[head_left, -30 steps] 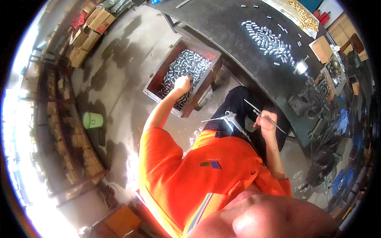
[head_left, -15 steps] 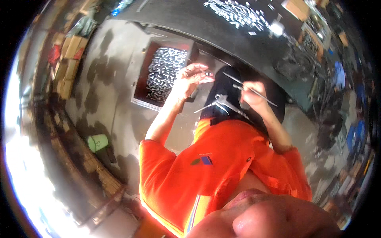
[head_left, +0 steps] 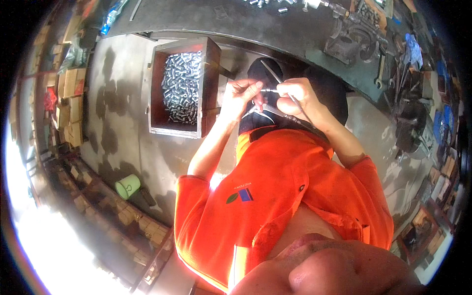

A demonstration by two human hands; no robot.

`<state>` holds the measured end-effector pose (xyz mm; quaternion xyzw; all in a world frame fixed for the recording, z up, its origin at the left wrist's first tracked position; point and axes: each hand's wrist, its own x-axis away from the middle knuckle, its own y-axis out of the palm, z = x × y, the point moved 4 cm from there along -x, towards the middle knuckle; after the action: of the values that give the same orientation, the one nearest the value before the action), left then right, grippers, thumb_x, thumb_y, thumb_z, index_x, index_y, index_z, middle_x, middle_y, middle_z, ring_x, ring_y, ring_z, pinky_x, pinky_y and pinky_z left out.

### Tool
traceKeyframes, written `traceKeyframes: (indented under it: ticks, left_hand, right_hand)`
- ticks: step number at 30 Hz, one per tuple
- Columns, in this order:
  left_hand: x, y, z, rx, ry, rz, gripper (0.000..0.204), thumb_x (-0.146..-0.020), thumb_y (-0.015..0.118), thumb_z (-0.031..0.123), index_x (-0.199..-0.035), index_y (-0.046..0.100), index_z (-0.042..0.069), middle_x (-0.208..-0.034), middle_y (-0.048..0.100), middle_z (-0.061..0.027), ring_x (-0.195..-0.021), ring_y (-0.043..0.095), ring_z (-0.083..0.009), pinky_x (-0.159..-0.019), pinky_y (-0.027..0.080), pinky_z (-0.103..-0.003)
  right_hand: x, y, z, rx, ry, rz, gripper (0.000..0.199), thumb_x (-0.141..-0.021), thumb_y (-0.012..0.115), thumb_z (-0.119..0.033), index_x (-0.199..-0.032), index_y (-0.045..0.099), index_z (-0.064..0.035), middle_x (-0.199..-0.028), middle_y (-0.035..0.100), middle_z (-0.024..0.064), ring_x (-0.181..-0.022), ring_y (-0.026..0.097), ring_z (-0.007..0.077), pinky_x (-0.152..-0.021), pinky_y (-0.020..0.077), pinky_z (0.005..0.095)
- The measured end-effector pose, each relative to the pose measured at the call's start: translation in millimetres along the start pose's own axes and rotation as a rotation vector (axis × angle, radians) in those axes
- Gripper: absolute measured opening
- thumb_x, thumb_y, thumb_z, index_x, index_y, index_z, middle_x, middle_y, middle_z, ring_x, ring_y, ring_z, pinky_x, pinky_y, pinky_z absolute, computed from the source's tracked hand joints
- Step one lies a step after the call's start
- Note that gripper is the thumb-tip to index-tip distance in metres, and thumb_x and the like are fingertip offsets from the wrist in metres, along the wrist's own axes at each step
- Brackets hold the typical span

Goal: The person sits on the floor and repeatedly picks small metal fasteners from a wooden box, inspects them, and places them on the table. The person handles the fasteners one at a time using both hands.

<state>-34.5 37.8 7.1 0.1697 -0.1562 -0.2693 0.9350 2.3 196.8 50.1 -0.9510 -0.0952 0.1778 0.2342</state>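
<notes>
My left hand [head_left: 241,97] pinches a small metal cylinder, mostly covered by its thumb and fingers. Closed around a thin steel tool with a long crossbar [head_left: 271,71], my right hand [head_left: 299,96] brings the tool's short shank [head_left: 268,90] up against the cylinder. Whether the shank is inside the piece, I cannot tell. A silver air blow gun [head_left: 260,111] lies on my lap below the hands, partly hidden by the left one. To the left, a metal-edged box [head_left: 210,64] holds many shiny cylinders [head_left: 182,81] of similar look.
The dark workbench [head_left: 196,19] runs across the top, with loose cylinders [head_left: 282,9] at its far edge. A vise-like metal fixture [head_left: 350,43] and a wrench [head_left: 380,76] are at its right. A green bucket [head_left: 127,187] lies on the floor at lower left, beside shelves of cardboard boxes [head_left: 73,130].
My hands have come together, so the tool's shank now meets the piece in the left hand. The view has shifted, moving the bench's pile of cylinders mostly out of sight.
</notes>
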Motion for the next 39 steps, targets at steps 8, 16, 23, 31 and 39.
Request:
traceKeyframes:
  ticks: [8, 16, 23, 31, 39]
  left_hand:
    - [-6, 4, 8, -0.129, 0.017, -0.064, 0.018, -0.084, 0.062, 0.009, -0.09, 0.061, -0.008, -0.069, 0.063, -0.0112, -0.058, 0.061, -0.0165, -0.056, 0.051, -0.028]
    - [-7, 10, 7, -0.073, 0.083, -0.106, 0.02, -0.081, 0.063, 0.003, -0.099, 0.057, -0.003, -0.081, 0.063, -0.0103, -0.067, 0.062, -0.0177, -0.066, 0.051, -0.029]
    - [-17, -21, 9, -0.591, 0.255, 0.155, 0.015, -0.075, 0.062, -0.001, -0.09, 0.061, 0.0, -0.076, 0.061, -0.0003, -0.06, 0.055, -0.0075, -0.057, 0.043, -0.019]
    - [-15, -26, 21, -1.084, 0.508, 0.32, 0.02, -0.061, 0.066, 0.002, -0.081, 0.063, 0.002, -0.065, 0.053, -0.0057, -0.048, 0.046, -0.0106, -0.046, 0.038, -0.024]
    - [-16, 2, 18, -1.181, 0.66, 0.127, 0.026, -0.057, 0.071, 0.008, -0.082, 0.064, 0.005, -0.069, 0.057, -0.0081, -0.056, 0.058, -0.0238, -0.05, 0.045, -0.031]
  right_hand:
    - [3, 8, 5, -0.074, -0.001, 0.077, 0.024, -0.062, 0.062, -0.008, -0.054, 0.04, -0.0037, -0.048, 0.039, 0.0118, -0.04, 0.042, 0.0228, -0.04, 0.0323, 0.0338]
    - [7, 13, 23, -0.077, 0.094, 0.171, 0.018, -0.063, 0.053, -0.004, -0.052, 0.039, -0.0034, -0.045, 0.034, 0.0087, -0.038, 0.037, 0.0141, -0.039, 0.0304, 0.0305]
    - [18, -5, 28, -0.293, 0.243, 0.17, 0.016, -0.061, 0.053, -0.001, -0.052, 0.041, -0.0044, -0.047, 0.035, 0.0007, -0.047, 0.036, 0.0053, -0.042, 0.0286, 0.0261]
    - [17, 4, -11, -0.424, 0.112, -0.004, 0.017, -0.06, 0.053, -0.002, -0.05, 0.039, -0.0038, -0.046, 0.036, 0.0042, -0.042, 0.035, 0.0092, -0.041, 0.0277, 0.0282]
    - [-5, 28, 11, -0.15, 0.093, -0.007, 0.012, -0.064, 0.059, -0.008, -0.057, 0.05, -0.0032, -0.048, 0.044, 0.0114, -0.042, 0.045, 0.0148, -0.043, 0.0346, 0.032]
